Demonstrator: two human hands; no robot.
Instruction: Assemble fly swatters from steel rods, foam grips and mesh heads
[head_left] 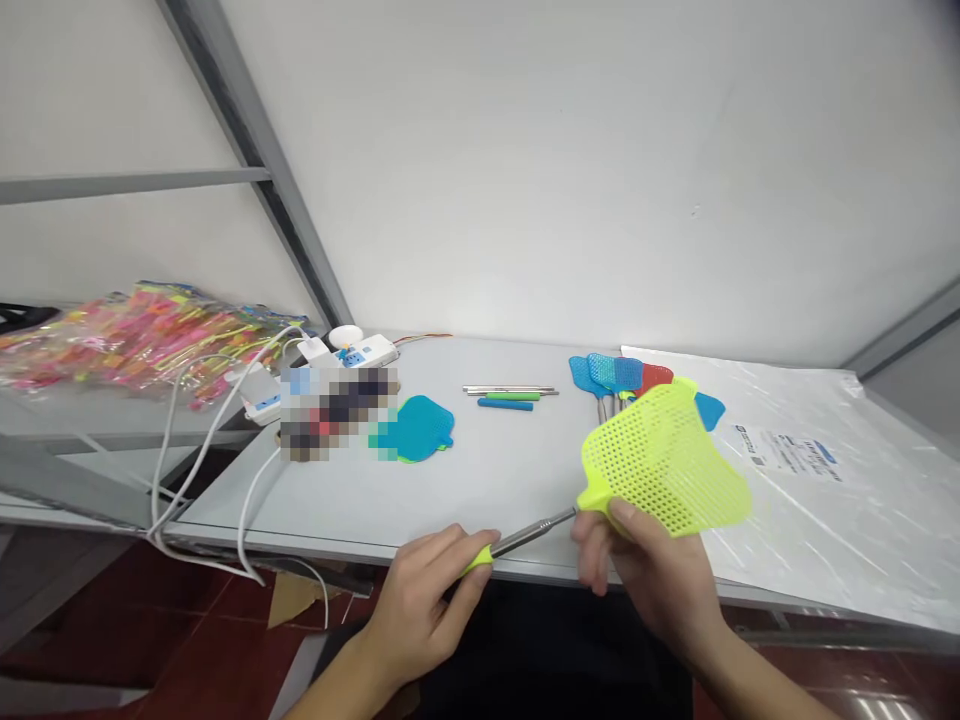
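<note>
Yellow mesh head (664, 460) of the fly swatter is at two o'clock, pinched by the right hand (645, 590) fingers (619, 513); the left hand (420, 610) wraps the steel handle (536, 532), keeping it steady above the bench (480, 490).

Grey table (487, 490) against white wall (570, 170).
Wall at 12, steel frame (255, 170) at 10, red tile floor (217, 645) at 7, table running 9 to 3, light even.

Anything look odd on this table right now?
Yes. The yellow-green fly swatter head in the right hand looks separate from the metal handle in the left hand; I can't tell if they're joined. A blue swatter head on the table also lies without a handle.
</note>
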